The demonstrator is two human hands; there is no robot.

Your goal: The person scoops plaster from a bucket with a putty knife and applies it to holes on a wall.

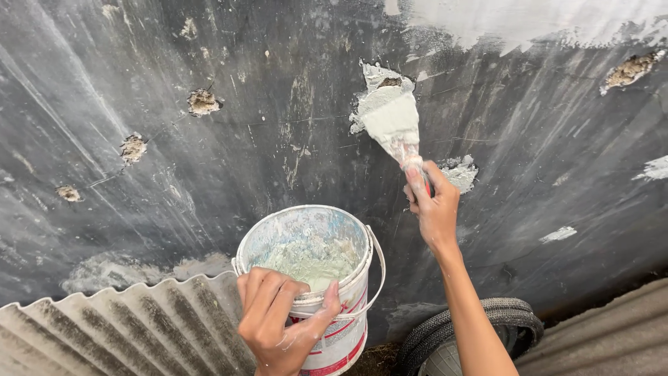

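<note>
The right hand [433, 209] grips a putty knife [393, 122] above the bucket [313, 271], its long axis tilted, blade pointing up-left against the dark wall [278, 125]. The left hand [278, 320] clasps the bucket's rim.

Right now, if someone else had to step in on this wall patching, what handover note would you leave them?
Left hand grips the rim of the white bucket, which holds pale greenish filler.
Right hand holds the putty knife, its loaded blade pressed on the dark wall at a half-covered hole.
Done: a smear beside the right hand, small dabs at right, a light coat along the top edge.
Left: open holes at upper left, left, far left and upper right.
</note>
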